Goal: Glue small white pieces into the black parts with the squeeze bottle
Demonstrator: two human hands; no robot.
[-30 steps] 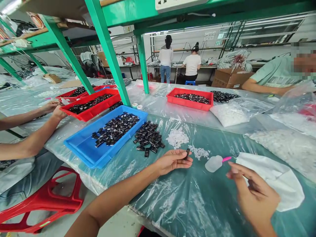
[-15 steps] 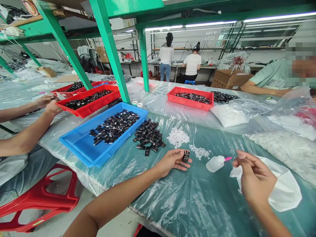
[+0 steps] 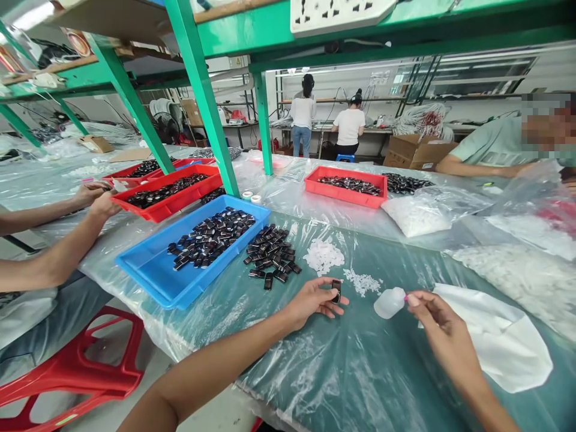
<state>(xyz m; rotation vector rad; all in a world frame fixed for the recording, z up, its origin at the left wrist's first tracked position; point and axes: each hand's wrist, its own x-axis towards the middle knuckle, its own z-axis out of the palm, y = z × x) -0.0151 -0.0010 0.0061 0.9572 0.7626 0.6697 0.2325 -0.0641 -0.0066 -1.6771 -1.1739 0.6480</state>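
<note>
My left hand (image 3: 318, 298) pinches one small black rectangular plastic part (image 3: 336, 291) between thumb and fingers, holding it up above the table. Thumb and fingertips of my right hand (image 3: 438, 318) are closed at the pink nozzle of a white squeeze bottle (image 3: 389, 303), which lies on its side; the hand covers most of the nozzle. Between the hands and a little beyond lie a heap of white flat pieces (image 3: 324, 257) and a scatter of smaller white bits (image 3: 362, 282). A pile of like black parts (image 3: 272, 255) rests left of them.
A blue tray (image 3: 148, 281) of black parts stands at left, with red trays (image 3: 344, 195) farther back. White cloth or paper (image 3: 495, 342) lies under my right forearm's far side. Bags of white pieces (image 3: 517, 279) fill the right. Green posts (image 3: 202, 102) rise ahead; a co-worker's arms (image 3: 67, 240) reach in from the left.
My right hand has moved left from beyond the bottle's tip onto the pink nozzle. My left hand still holds the black part, now turned slightly. The view has tilted up a little.
</note>
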